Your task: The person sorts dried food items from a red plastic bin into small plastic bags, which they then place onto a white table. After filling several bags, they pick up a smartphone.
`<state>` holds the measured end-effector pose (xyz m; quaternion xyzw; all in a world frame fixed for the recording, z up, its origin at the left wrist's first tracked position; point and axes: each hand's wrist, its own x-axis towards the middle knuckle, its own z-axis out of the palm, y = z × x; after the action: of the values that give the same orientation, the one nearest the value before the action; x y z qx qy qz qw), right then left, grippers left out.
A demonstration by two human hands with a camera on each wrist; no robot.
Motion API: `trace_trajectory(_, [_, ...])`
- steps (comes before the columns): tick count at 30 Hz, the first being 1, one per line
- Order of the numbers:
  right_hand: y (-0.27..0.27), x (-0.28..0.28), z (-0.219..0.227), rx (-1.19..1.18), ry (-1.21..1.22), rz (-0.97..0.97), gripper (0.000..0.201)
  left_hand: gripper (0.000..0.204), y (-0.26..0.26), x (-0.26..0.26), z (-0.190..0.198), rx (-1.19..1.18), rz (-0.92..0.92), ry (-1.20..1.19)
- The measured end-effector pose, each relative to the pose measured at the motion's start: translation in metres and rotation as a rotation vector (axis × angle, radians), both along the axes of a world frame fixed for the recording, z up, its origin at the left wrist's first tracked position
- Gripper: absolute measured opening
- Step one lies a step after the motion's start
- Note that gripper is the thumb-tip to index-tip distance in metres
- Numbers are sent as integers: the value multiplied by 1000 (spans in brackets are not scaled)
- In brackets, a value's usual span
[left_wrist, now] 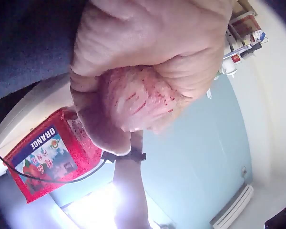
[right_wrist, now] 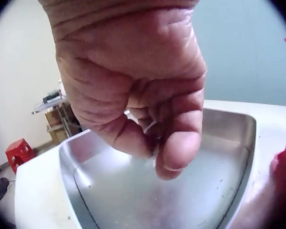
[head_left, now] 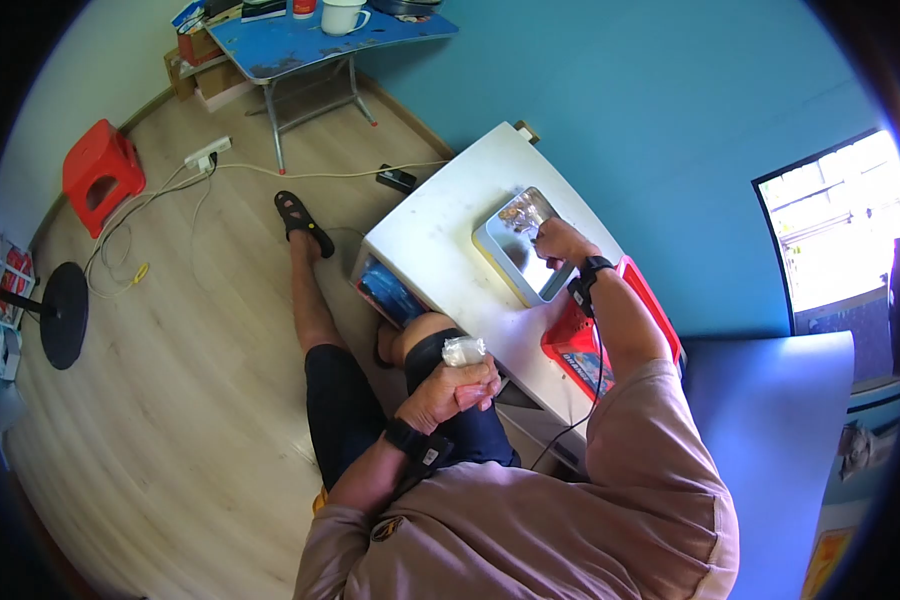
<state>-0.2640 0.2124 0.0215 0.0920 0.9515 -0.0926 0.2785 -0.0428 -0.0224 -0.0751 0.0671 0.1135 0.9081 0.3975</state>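
My left hand (head_left: 452,392) grips a crinkled, clear-plastic-wrapped bundle (head_left: 464,350) above my knee. In the left wrist view, the fingers curl round the bundle (left_wrist: 140,100), whose wrap carries red streaks over a pinkish part. Over a shallow metal tray (head_left: 508,262) on the white table, my right hand (head_left: 562,243) reaches down with thumb and fingers drawn together. Slivers of thin clear plastic (right_wrist: 153,126) show between those fingers in the right wrist view; most of it is hidden. Shiny brownish shapes (head_left: 525,212) show at the tray's far end.
A red basket (head_left: 562,345) labelled ORANGE stands on the white table (head_left: 425,225), close by my right forearm. Beyond are a blue folding table (head_left: 390,38) with a white mug (head_left: 344,17), a red stool (head_left: 103,175) and a power strip (head_left: 208,152) with cables across the floor.
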Motion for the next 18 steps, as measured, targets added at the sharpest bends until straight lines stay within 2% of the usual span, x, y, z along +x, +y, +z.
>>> trace_trajectory(1, [2, 2, 6, -1, 3, -8, 18, 21, 0, 0, 0, -1, -8, 3])
trace_trajectory(3, [7, 11, 26, -264, 66, 70, 24, 19, 3, 1, 1, -24, 39, -63])
trace_trajectory(4, [2, 21, 39, -391, 68, 1, 26, 14, 5, -1, 0, 22, 70, -109])
trace_trajectory(5, [2, 29, 47, -396, 73, -2, 26, 14, 4, -2, 0, 17, 67, -104])
trace_trajectory(6, [3, 39, 53, -537, 78, 22, 27, 15, 1, -4, 9, -32, 166, -129])
trace_trajectory(9, [-8, 95, 71, -948, 122, -6, 28, 28, -8, -8, 28, -143, 362, -155])
trace_trajectory(11, [-12, 136, 76, -1061, 67, -63, 31, 31, -12, -10, 29, -156, 366, -69])
trace_trajectory(13, [-9, 168, 48, -1266, 9, -77, 33, 32, -14, -7, 40, -234, 345, -14])
trace_trajectory(15, [-19, 202, 36, -1342, -3, -183, 34, 34, -12, 2, 47, -315, 315, 34])
trace_trajectory(18, [-24, 231, 19, -1387, -79, -201, 33, 29, -7, 20, 63, -591, 252, 98])
